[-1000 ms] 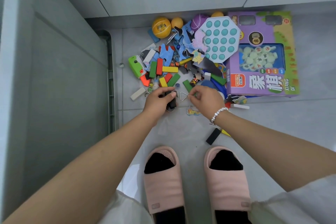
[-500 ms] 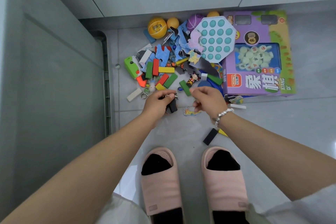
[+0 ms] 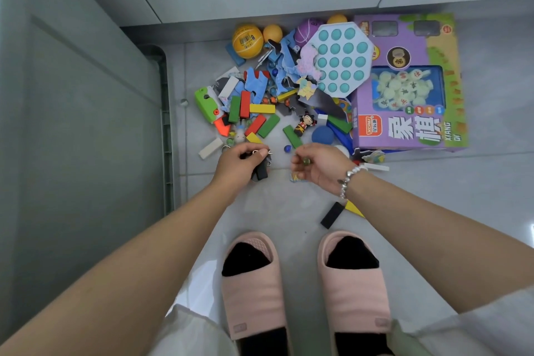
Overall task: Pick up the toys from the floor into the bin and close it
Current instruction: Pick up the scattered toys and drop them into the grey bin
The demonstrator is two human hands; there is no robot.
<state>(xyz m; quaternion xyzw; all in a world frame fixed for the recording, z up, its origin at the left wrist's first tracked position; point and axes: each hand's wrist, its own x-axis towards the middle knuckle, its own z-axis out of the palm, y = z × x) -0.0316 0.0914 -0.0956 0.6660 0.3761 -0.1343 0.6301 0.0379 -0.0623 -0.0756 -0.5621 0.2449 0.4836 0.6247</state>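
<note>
A heap of toys lies on the grey tiled floor: coloured wooden blocks [image 3: 261,108], a yellow ball [image 3: 247,41], a teal pop-it board [image 3: 338,58], a small figurine [image 3: 303,124] and a purple chess box [image 3: 410,89]. The grey bin [image 3: 165,124] stands at the left, its inside hidden. My left hand [image 3: 239,165] is closed on a black block [image 3: 261,172] and some small metal rings. My right hand [image 3: 320,166], just right of it, pinches a small greenish marble [image 3: 306,161] at the pile's near edge.
A black block [image 3: 332,214] and a yellow piece [image 3: 354,208] lie near my right foot. A white block [image 3: 210,148] and a blue marble [image 3: 287,148] sit beside my hands. My pink slippers [image 3: 254,286] stand below. A wall runs behind the pile.
The triangular metal ring that my right hand held has gone over to my left hand. My right hand has drawn back slightly and now pinches a marble.
</note>
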